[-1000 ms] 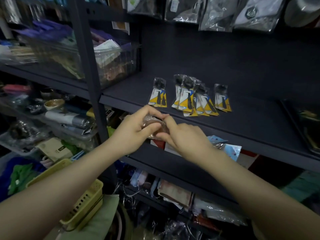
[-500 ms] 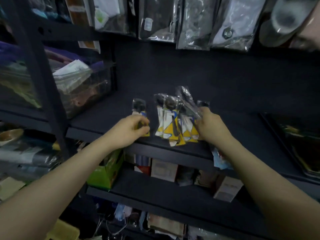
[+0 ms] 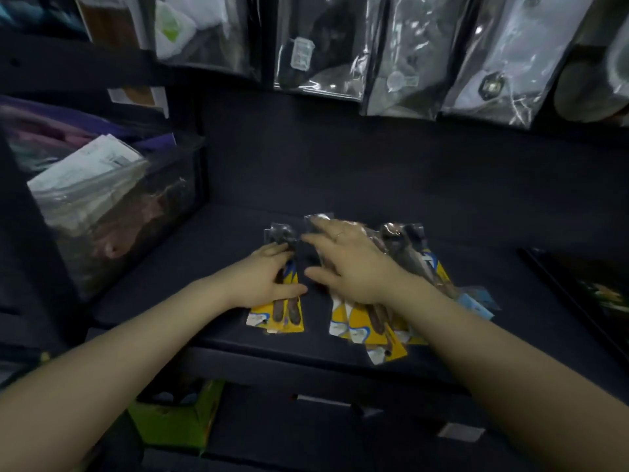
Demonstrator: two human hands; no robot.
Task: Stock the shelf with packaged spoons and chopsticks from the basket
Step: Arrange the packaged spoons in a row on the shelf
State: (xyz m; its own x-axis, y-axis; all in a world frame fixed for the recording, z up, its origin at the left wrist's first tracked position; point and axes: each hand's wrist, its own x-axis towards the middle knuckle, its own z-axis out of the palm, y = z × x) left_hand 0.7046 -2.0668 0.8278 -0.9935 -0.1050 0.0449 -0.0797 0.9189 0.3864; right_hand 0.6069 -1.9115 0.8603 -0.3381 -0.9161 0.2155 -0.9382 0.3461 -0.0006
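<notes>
- On the dark shelf (image 3: pixel 211 267): clear bin (image 3: pixel 112 212) at left, glossy hanging bags (image 3: pixel 401 52) above.
- Flat yellow-carded spoon packs (image 3: pixel 371 327) lie overlapped, long axes front to back, yellow ends toward the shelf edge.
- Left hand (image 3: pixel 262 279) grip: fingers lie on one separate pack (image 3: pixel 279 316).
- Right hand (image 3: pixel 350 264) grip: released, spread fingers pressing the overlapped packs.

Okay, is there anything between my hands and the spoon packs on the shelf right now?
Nothing visible. The left hand already rests on the single spoon pack, and the right hand lies spread over the overlapping group of packs beside it. Both sit on the dark shelf.
</notes>
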